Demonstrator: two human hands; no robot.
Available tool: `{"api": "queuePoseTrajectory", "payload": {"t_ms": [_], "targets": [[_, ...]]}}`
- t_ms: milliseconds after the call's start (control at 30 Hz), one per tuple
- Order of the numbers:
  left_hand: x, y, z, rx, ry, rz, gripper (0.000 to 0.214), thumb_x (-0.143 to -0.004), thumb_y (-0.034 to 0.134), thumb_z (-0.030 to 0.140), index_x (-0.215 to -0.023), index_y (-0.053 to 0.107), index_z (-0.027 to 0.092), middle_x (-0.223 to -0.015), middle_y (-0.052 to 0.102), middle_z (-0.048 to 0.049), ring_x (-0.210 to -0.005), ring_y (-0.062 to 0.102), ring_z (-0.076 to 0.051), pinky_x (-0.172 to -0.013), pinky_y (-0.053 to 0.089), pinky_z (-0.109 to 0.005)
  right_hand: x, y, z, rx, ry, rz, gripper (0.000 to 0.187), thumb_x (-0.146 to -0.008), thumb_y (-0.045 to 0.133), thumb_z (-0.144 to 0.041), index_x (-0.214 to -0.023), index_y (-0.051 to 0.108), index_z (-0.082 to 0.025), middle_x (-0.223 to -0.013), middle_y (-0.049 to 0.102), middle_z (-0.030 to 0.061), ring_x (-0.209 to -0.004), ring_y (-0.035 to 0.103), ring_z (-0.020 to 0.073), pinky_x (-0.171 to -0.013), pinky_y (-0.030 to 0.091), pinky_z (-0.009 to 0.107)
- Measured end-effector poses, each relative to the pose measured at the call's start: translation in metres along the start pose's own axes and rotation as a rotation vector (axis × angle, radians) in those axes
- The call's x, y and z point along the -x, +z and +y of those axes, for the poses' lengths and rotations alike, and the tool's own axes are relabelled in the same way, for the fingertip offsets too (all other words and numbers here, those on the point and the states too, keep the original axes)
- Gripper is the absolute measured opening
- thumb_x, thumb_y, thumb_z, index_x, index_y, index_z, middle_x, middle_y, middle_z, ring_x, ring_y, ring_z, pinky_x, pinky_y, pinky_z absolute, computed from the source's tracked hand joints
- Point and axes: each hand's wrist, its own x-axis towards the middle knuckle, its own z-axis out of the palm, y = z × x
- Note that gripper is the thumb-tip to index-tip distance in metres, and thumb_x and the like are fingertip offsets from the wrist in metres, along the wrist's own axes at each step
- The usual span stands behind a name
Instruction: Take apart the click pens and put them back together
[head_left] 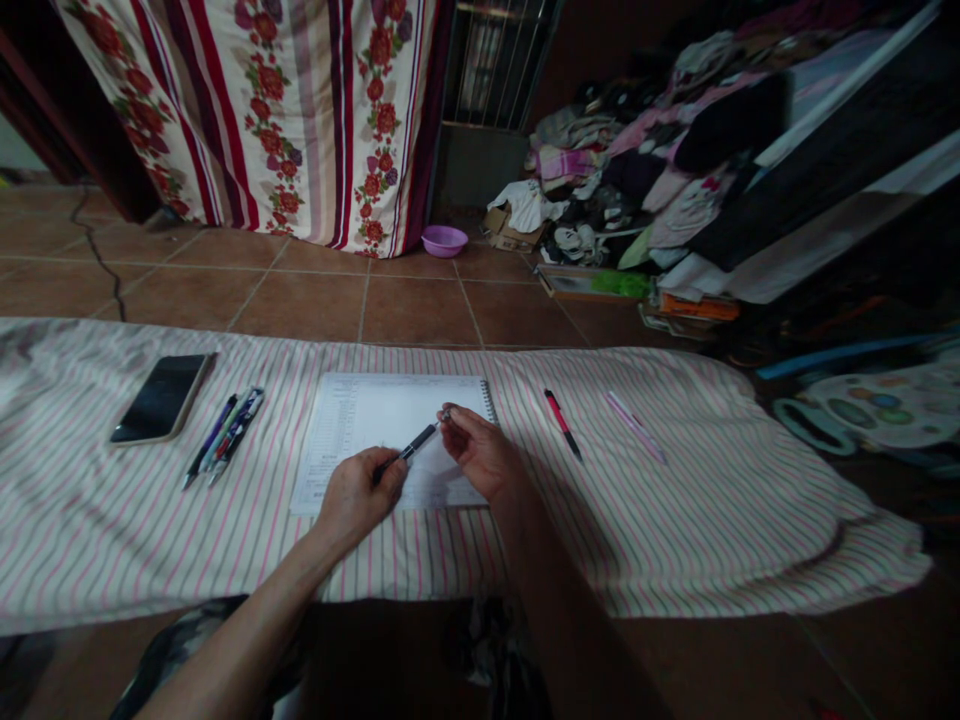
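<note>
My left hand (364, 490) is closed round the rear of a black pen (417, 442) with a silver band, holding it slanted up to the right above a spiral notebook (390, 400). At the pen's front end, my right hand (476, 448) pinches a small dark, shiny piece (447, 411) between thumb and fingertips. A thin, light tip shows between the barrel and these fingers; whether it touches them I cannot tell. The notebook lies open at a mostly white page, its coil on the right, partly covered by both hands.
A red and black pen (562, 424) and a pink-white pen (634, 425) lie right of the notebook. Several pens (225, 435) sit bunched on the left beside a phone (162, 398). Striped cloth (697, 500) covers the low surface. Beyond are a purple basin (445, 240) and piled clothes (630, 170).
</note>
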Motion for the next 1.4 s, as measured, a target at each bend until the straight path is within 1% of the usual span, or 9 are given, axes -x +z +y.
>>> {"api": "queuePoseTrajectory", "payload": {"t_ms": [133,300,533,800,1067,1400], "targets": [[0.0003,0.0002,0.0013,-0.006,0.013,-0.015,0.029,-0.079,0.047,0.04,-0.077,0.065,0.018,-0.052,0.057,-0.0001,-0.047,0.048,-0.013,-0.048,0.032,-0.024,0.0011,0.0009,0.0004,0.017,-0.016,-0.009,0.008,-0.067,0.07,-0.014,-0.074,0.066,-0.014,-0.07,0.068,0.0008,-0.058,0.06,0.0048,-0.054,0.05,0.011],[0.0007,0.0009,0.0026,0.049,-0.019,-0.003,0.028,-0.078,0.049,0.04,-0.076,0.065,0.018,-0.051,0.056,0.0002,-0.045,0.047,-0.013,-0.047,0.031,-0.023,0.0012,0.0001,0.0012,0.055,-0.015,-0.019,0.009,-0.066,0.07,-0.016,-0.074,0.066,-0.015,-0.072,0.068,0.0004,-0.058,0.06,0.0059,-0.053,0.05,0.013],[-0.0005,-0.0005,0.003,-0.041,0.022,-0.021,0.029,-0.08,0.046,0.04,-0.075,0.065,0.018,-0.051,0.055,0.0008,-0.045,0.046,-0.013,-0.047,0.031,-0.024,0.0018,0.0007,0.003,0.092,-0.034,-0.036,0.013,-0.064,0.073,-0.019,-0.075,0.066,-0.016,-0.072,0.068,-0.0008,-0.059,0.06,0.0047,-0.055,0.049,0.012],[-0.0004,-0.0002,0.0017,-0.056,0.032,-0.007,0.028,-0.08,0.045,0.039,-0.074,0.063,0.018,-0.051,0.056,0.0006,-0.046,0.047,-0.013,-0.048,0.031,-0.024,0.0043,0.0034,0.004,0.122,-0.034,-0.035,0.016,-0.061,0.074,-0.021,-0.074,0.067,-0.016,-0.073,0.067,-0.0009,-0.059,0.059,0.0044,-0.055,0.047,0.012],[-0.001,0.0,0.0006,-0.085,0.05,-0.002,0.03,-0.081,0.044,0.039,-0.076,0.064,0.017,-0.053,0.057,0.0002,-0.047,0.048,-0.013,-0.049,0.033,-0.023,0.0075,0.0071,0.0038,0.152,-0.032,-0.012,0.021,-0.053,0.078,-0.023,-0.071,0.069,-0.017,-0.071,0.067,-0.0016,-0.059,0.057,0.0056,-0.055,0.047,0.015],[-0.0018,0.0015,-0.0025,-0.092,0.034,0.015,0.03,-0.082,0.043,0.038,-0.081,0.064,0.016,-0.054,0.059,0.0001,-0.047,0.05,-0.012,-0.049,0.035,-0.023,0.0074,0.0058,0.0069,0.258,-0.075,-0.022,0.026,-0.052,0.08,-0.032,-0.072,0.07,-0.019,-0.075,0.066,-0.0013,-0.065,0.056,0.0076,-0.066,0.046,0.02]]}}
